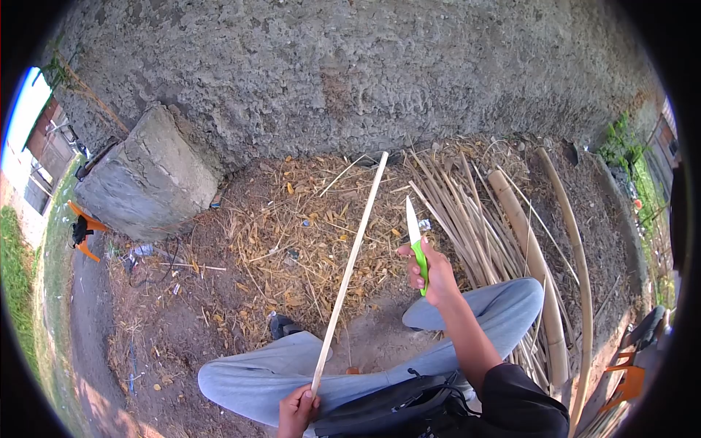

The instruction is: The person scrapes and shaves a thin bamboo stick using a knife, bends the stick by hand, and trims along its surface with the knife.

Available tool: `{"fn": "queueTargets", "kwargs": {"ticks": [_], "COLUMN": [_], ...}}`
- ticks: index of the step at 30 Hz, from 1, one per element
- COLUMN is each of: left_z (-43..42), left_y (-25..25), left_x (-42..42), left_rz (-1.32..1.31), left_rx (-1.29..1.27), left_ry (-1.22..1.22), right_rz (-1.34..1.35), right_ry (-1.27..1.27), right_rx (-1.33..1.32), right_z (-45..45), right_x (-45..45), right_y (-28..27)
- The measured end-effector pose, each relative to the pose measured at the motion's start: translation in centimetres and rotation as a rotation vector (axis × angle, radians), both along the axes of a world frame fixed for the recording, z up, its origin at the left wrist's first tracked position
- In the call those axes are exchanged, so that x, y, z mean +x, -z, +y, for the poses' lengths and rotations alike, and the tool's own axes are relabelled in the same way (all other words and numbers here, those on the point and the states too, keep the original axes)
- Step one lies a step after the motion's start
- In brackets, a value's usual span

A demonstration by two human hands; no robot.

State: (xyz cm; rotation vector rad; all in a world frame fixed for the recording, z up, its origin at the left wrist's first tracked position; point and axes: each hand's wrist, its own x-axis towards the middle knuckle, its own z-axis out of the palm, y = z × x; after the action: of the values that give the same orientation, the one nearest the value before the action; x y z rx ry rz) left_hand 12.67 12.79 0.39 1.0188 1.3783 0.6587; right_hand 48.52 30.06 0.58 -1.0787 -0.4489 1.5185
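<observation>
My left hand [296, 410], low in the view near my lap, is closed around the lower end of a long pale bamboo strip [352, 266]. The strip slants up and away from me, its far end close to the wall. In my right hand [437, 271] is a knife [418, 248] with a bright green handle, gripped with the fingers wrapped round it. Its pale blade points up and away, to the right of the strip and apart from it.
A pile of split bamboo strips [467, 226] lies to the right, beside thick bamboo poles [529, 270]. A rough wall [365, 73] rises ahead, with a concrete block [150, 179] at the left. Dry leaves and shavings [292, 233] cover the ground. My bent legs [255, 376] frame the space.
</observation>
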Motion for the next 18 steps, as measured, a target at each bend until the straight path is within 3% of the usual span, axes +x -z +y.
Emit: {"fn": "queueTargets", "kwargs": {"ticks": [4, 11, 18], "left_z": [0.0, -1.0, -0.7], "left_y": [0.0, 4.1, 2.3], "left_x": [-0.2, -1.2, -0.2], "left_rz": [0.019, -0.058, -0.037], "left_rx": [0.004, 0.091, 0.102], "left_ry": [0.009, -0.065, -0.046], "right_rz": [-0.014, -0.009, 0.004], "right_ry": [0.008, 0.012, 0.045], "right_rx": [-0.004, -0.009, -0.008], "right_z": [-0.1, -0.1, -0.6], "right_x": [0.0, 0.0, 0.0], "right_y": [0.1, 0.5, 2.3]}}
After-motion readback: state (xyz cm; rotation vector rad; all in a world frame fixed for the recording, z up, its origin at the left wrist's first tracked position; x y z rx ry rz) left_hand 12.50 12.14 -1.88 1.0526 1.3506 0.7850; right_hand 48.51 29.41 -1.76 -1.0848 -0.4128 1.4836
